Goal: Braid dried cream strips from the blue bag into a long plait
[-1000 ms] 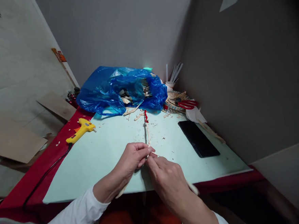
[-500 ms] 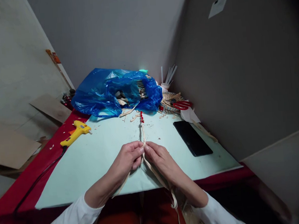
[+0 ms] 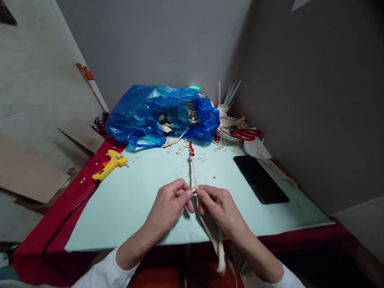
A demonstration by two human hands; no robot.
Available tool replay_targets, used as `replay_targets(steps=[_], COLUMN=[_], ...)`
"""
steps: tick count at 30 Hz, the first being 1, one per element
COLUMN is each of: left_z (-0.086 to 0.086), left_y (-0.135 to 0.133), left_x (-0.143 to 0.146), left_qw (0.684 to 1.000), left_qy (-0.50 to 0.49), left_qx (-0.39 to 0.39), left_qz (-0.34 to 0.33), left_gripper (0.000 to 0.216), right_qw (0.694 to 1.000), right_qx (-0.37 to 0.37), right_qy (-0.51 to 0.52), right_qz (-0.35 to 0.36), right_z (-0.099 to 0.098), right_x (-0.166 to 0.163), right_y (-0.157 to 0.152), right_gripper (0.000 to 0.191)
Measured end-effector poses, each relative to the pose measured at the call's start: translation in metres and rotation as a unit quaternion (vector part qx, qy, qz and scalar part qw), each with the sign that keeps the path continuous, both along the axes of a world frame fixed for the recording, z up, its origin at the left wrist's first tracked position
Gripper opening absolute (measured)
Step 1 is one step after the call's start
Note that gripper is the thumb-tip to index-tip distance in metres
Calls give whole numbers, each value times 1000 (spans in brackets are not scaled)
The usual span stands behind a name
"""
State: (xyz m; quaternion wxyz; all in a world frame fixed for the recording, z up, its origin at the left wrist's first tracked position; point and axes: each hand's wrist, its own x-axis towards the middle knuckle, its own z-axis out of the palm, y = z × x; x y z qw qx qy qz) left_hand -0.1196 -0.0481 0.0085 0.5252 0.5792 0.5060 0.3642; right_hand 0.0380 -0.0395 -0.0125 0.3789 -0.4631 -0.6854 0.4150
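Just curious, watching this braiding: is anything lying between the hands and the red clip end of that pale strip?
Nothing visible does. Both the left hand and right hand already pinch the pale braided strip, which runs over bare pale green table sheet to the small red clip; only tiny scraps lie beside it.

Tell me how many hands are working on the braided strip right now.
2. The left hand pinches the braided strip from the left, and the right hand pinches it from the right, loose strands trailing below.
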Motion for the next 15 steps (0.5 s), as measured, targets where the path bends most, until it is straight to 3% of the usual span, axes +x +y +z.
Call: replay_targets(steps=[6,11,15], left_z=[6,2,7], left_y=[-5,-17,-23], left_x=[10,21,15], left_qw=[998,954,935], left_qy=[48,223,239], left_qx=[31,201,260], left_qz=[13,27,-16], left_gripper=[21,19,20], right_qw=[996,976,964], right_qx=[-54,-134,-160], right_qy=[62,164,209], right_qz=[19,59,31], right_z=[2,0,2], right_x=[5,7,6], right_y=[0,4,4], right_gripper=[37,40,35])
